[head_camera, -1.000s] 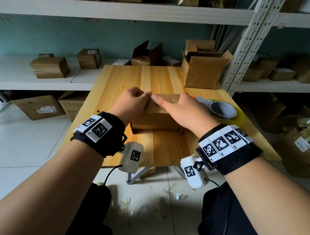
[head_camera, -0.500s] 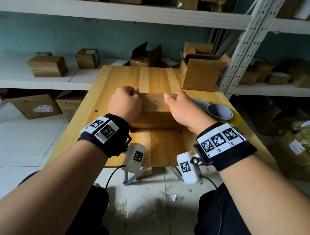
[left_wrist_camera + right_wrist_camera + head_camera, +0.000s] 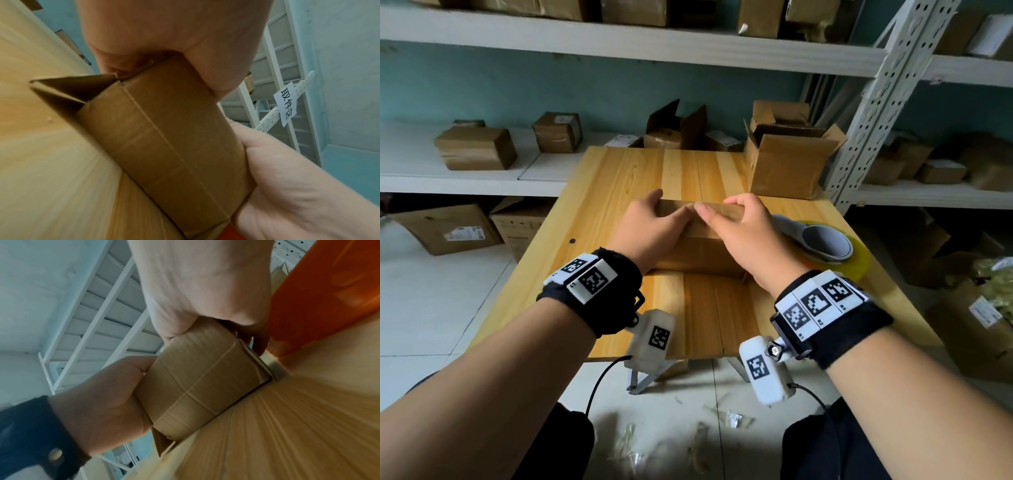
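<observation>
The left hand [image 3: 650,229] curls round the left end of the cardboard box [image 3: 698,253], the right hand [image 3: 746,236] round its right end, mid-way across the table [image 3: 616,192]. A tape dispenser [image 3: 822,240] lies just right of the right hand. Bare board stretches left and toward the near edge.

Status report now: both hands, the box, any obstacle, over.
Left hand and right hand both grip the cardboard box. Box sits on the wooden table, one flap loose at left end. Tape dispenser close beside right hand, not in the way.

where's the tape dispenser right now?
Head view: the tape dispenser lies at the right side of the table, just right of the right hand gripping the small box, in front of the open carton.
</observation>
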The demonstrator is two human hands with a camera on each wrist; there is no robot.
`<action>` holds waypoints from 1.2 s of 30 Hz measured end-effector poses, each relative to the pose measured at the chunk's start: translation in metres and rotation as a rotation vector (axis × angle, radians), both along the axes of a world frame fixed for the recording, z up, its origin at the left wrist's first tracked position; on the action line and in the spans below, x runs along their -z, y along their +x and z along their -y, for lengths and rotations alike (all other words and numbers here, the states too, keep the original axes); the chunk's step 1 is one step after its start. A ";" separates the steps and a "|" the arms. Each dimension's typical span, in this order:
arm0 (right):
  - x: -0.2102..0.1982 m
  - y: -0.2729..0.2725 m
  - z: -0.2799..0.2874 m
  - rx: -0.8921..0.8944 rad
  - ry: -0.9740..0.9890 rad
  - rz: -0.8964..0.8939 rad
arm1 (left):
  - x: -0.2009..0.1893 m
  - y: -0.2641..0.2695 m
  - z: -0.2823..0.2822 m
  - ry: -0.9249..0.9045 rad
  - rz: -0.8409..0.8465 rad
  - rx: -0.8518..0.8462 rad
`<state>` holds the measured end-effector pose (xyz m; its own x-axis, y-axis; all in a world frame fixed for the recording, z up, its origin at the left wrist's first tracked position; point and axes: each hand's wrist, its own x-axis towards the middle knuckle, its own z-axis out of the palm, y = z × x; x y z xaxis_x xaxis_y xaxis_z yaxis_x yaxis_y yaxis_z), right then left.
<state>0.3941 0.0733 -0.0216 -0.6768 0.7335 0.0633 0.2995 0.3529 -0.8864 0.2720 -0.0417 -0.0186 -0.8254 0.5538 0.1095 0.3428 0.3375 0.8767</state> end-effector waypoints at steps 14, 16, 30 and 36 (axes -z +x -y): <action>0.014 -0.010 -0.002 -0.075 0.027 0.130 | 0.009 -0.024 0.001 -0.225 -0.102 0.031; 0.014 -0.010 -0.002 -0.100 0.017 0.139 | 0.008 -0.021 0.002 -0.236 -0.076 0.055; 0.014 -0.009 -0.001 -0.072 -0.097 0.127 | 0.014 -0.028 0.010 -0.130 -0.029 0.061; 0.015 -0.002 -0.013 -0.152 -0.160 0.309 | 0.020 -0.027 0.011 0.008 0.122 -0.001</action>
<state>0.3920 0.0862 -0.0370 -0.7476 0.6074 -0.2686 0.5167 0.2778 -0.8098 0.2451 -0.0524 -0.0390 -0.8332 0.5528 0.0131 0.2335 0.3304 0.9145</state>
